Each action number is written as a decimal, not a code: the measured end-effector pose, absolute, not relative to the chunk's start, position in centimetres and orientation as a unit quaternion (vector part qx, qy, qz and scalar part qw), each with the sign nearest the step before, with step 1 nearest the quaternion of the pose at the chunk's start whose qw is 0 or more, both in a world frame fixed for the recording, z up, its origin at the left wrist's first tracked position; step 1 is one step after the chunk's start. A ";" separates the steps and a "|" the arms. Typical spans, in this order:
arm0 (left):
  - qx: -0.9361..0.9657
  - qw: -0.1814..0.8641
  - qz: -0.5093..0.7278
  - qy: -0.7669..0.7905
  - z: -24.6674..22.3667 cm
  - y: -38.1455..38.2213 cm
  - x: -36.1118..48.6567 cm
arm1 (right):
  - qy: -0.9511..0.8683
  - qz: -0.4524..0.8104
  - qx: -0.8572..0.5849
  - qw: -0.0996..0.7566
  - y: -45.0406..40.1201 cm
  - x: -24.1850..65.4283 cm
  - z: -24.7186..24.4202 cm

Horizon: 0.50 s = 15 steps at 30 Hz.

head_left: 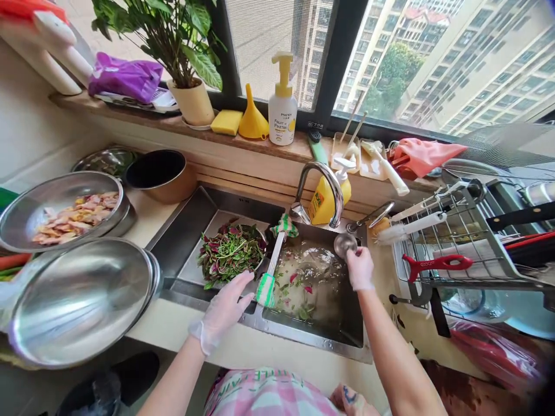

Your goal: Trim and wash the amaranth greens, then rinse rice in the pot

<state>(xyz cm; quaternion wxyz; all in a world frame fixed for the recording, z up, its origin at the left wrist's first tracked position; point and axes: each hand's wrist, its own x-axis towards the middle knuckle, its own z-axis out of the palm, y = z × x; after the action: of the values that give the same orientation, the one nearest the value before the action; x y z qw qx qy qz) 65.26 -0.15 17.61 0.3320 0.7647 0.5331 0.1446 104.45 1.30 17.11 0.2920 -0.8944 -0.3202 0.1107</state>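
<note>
My right hand [361, 269], in a clear thin glove, is closed on a small round metal sink strainer [345, 245] at the right rim of the right basin. Below it, cloudy water [323, 277] fills the basin, with loose green and purple-red leaves [303, 294] floating in it. Also gloved, my left hand [228, 306] is open, its fingers stretched out by the near edge of a heap of leafy greens [232, 251]. The heap rests in the left basin, in a container of which only a bit of rim shows. Green-and-white cloth [265, 290] covers the sink divider's ends.
A curved faucet [318, 167] and a yellow soap bottle [323, 202] stand behind the right basin. To the left are stacked metal bowls [82, 300], a bowl of cut raw meat [117, 185] and a dark-lined pot [162, 176]. A wire dish rack [459, 254] with knives occupies the right.
</note>
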 end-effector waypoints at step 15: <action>0.740 0.345 0.102 0.568 16.3 -0.3 63.8 | -0.191 0.339 -0.777 0.495 5.0 106.8 14.5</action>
<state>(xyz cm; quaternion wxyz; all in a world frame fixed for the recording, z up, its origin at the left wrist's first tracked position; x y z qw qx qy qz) 63.79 -0.27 16.25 0.3446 0.7402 0.5682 0.1024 106.79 5.01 14.54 0.4945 -0.7772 -0.1907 0.3392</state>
